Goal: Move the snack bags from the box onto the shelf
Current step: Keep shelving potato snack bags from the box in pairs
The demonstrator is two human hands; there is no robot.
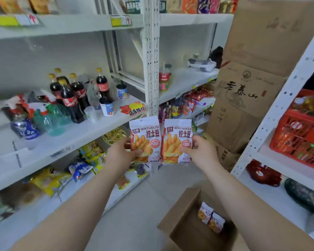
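Snack bag (145, 140) upright, gripped by left hand (121, 153) fingers; second snack bag (177, 140) just beside, gripped by right hand (201, 151) fingers.

Entry: we are looking at the white shelf (71, 142) on the left. Its middle tier is carrying a cluster of cola bottles (74, 98), a blue can (24, 127), two paper cups (107, 107) and a red-and-yellow promo tag (132, 109) at the front edge. The lower tier (76, 194) is holding yellow and blue snack packets (80, 169). The floor (134, 214) is bearing an open cardboard box (179, 223) and, further back, a stack of cartons (243, 105). The right-hand shelf (277, 113) is carrying a red basket (297, 136).
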